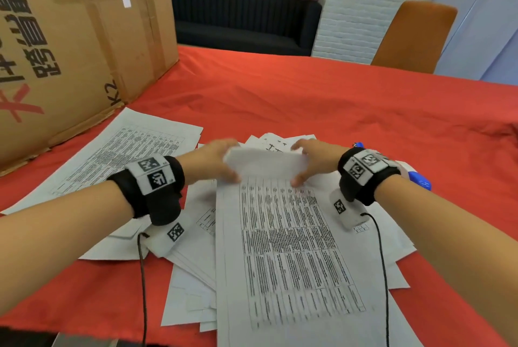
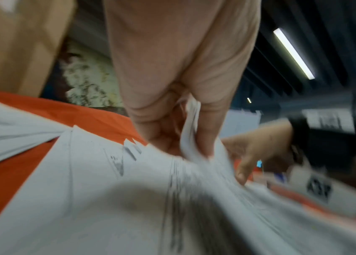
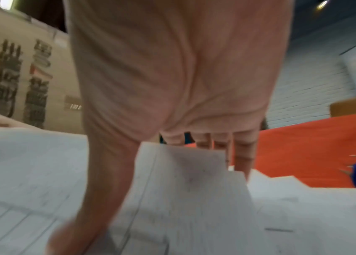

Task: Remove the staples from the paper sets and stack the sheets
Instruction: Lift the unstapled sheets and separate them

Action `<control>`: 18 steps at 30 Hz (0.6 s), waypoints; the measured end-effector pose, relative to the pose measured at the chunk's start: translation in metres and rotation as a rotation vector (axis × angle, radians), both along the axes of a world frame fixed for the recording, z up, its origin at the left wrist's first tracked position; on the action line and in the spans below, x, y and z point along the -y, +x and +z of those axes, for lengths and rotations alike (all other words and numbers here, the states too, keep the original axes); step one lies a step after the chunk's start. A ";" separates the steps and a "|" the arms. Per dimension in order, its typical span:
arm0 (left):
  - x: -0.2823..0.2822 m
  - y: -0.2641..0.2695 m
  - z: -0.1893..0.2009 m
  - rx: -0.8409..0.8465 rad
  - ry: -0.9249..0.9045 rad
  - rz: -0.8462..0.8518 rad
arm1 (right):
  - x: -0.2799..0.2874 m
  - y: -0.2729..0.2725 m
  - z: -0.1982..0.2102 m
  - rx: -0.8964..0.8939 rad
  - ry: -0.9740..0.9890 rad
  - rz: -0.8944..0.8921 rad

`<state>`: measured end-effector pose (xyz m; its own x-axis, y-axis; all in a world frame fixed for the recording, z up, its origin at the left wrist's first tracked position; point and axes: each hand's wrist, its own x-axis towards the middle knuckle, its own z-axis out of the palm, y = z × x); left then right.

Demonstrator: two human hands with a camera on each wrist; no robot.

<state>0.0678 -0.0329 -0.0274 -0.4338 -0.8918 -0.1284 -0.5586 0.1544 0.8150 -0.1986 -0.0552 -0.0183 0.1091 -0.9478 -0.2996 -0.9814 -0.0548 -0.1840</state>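
A printed paper set (image 1: 288, 248) lies lengthwise on top of a loose pile of sheets, its far end bent up off the pile. My left hand (image 1: 231, 163) pinches that raised end at its left corner; the left wrist view shows the paper edge (image 2: 191, 131) caught between thumb and fingers. My right hand (image 1: 298, 163) grips the right corner, thumb on the near face and fingers (image 3: 243, 151) behind the sheet (image 3: 194, 172). A small staple (image 3: 278, 229) shows on a sheet lower right. A blue staple remover (image 1: 419, 178) lies just right of my right wrist.
A separate stack of printed sheets (image 1: 134, 156) lies to the left by a big cardboard box (image 1: 70, 38). Red cloth (image 1: 336, 100) covers the table. An orange chair (image 1: 414, 38) stands at the far right edge. Thin black cables hang from both wrist cameras.
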 end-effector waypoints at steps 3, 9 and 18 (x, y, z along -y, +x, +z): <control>0.005 0.012 0.022 -0.617 -0.016 0.271 | -0.006 -0.023 0.007 0.647 -0.109 -0.215; 0.015 -0.010 0.067 -0.764 -0.254 0.402 | -0.042 0.010 0.058 1.301 -0.117 -0.145; 0.023 -0.012 0.164 -0.767 -0.834 0.212 | -0.042 0.006 0.162 1.530 -0.567 -0.019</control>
<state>0.0555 -0.0557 0.1371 0.0263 -0.6397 0.7682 -0.0391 0.7672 0.6403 -0.1929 -0.0133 0.1435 -0.0523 -0.8973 0.4384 0.0864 -0.4414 -0.8931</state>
